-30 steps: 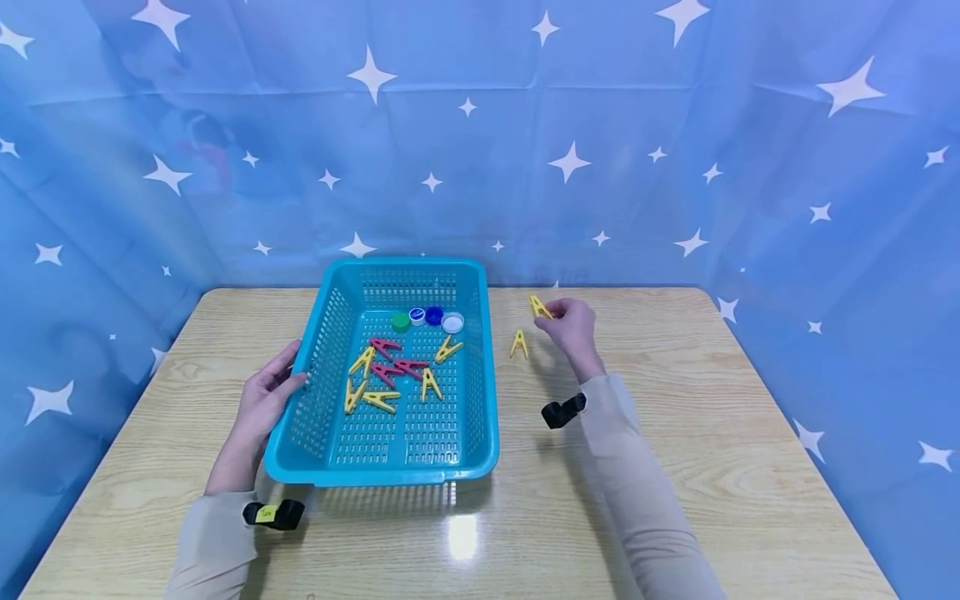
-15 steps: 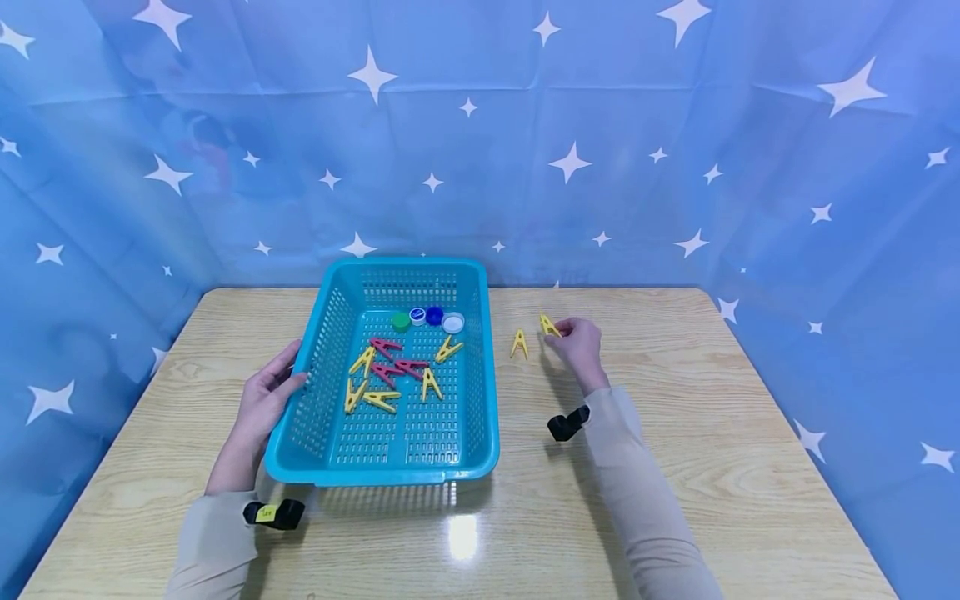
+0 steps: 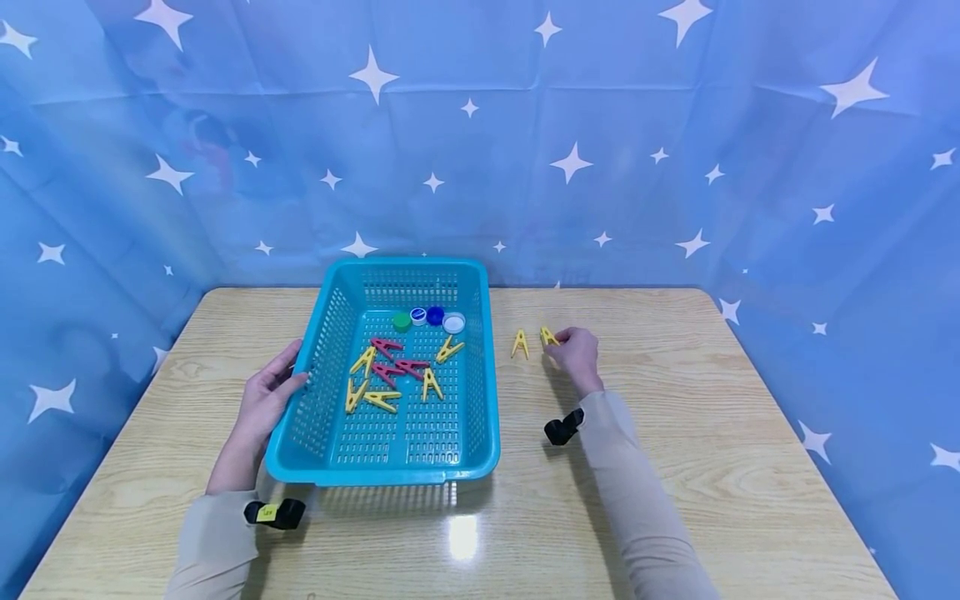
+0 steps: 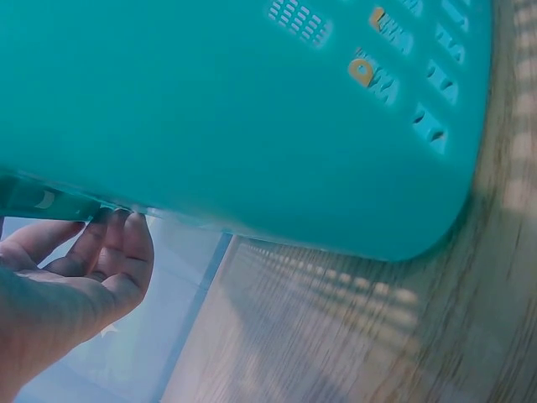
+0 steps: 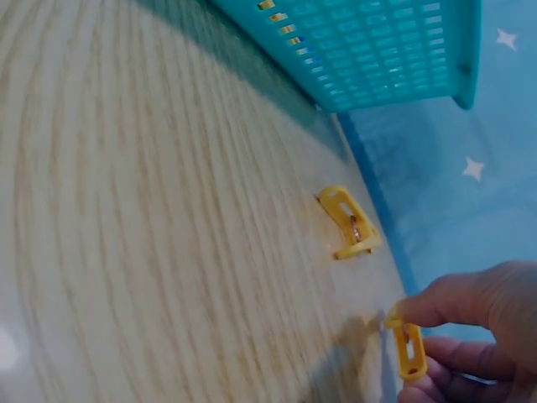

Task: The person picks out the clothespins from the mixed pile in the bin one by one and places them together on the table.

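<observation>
My left hand (image 3: pixel 264 402) grips the left rim of a blue-green perforated plastic basket (image 3: pixel 382 477), its thumb over the edge. The fingers at the underside of the rim show in the left wrist view. Right of the basket, my right hand (image 3: pixel 577 354) pinches a yellow clothespin (image 5: pixel 411 353) between thumb and fingers, close over the table. Another yellow clothespin (image 3: pixel 521 342) stands on its legs on the table, between the basket and the right hand.
Inside the basket lie several yellow clothespins (image 3: pixel 382 400) and red clothespins (image 3: pixel 386 346). Bottle caps, among them a green cap (image 3: pixel 402 322) and a white cap (image 3: pixel 453 323), sit near its far end. A blue star-patterned curtain (image 3: pixel 480 133) hangs behind the wooden table (image 3: pixel 712 467).
My right hand has come down and toward me with the yellow clothespin, to beside the standing one. The left hand and the basket have stayed in place.
</observation>
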The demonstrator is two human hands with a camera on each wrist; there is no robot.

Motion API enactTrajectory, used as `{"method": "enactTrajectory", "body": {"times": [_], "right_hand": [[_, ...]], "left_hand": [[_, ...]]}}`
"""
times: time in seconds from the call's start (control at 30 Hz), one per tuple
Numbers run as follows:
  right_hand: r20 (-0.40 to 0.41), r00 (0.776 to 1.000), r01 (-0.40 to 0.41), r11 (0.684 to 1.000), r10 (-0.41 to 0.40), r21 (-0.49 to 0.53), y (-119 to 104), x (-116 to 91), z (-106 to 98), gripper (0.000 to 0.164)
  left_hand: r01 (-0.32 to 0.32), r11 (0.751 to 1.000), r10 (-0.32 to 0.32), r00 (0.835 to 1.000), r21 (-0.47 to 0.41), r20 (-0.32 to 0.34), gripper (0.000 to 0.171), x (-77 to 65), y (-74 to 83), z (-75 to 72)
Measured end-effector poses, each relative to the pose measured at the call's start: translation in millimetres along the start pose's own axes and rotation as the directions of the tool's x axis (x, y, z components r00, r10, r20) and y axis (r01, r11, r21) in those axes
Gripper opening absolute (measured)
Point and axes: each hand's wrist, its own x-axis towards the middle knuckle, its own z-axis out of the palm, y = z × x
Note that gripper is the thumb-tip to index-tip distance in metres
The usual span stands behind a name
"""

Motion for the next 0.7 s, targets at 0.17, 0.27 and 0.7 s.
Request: {"method": "enactTrajectory", "body": {"times": [0.17, 0.27, 0.7], "right_hand": [[0.001, 0.999, -0.041, 0.999, 0.041, -0.008, -0.5, 0.0, 3.5, 0.031], [0.003, 0.998, -0.060, 0.998, 0.060, -0.021, -1.2, 0.3, 6.0, 0.030], [0.031, 0.997, -0.070, 0.997, 0.071, -0.031, -5.1, 1.1, 11.5, 0.027]], "left_hand": [[0.000, 1.000, 0.000, 1.000, -0.003, 0.000, 0.053, 0.1, -0.5, -0.3], [0.005, 1.000, -0.005, 1.000, -0.005, 0.003, 0.053, 0.0, -0.7, -0.5], [0.008, 1.000, -0.008, 1.000, -0.025, 0.002, 0.053, 0.1, -0.1, -0.3]]}}
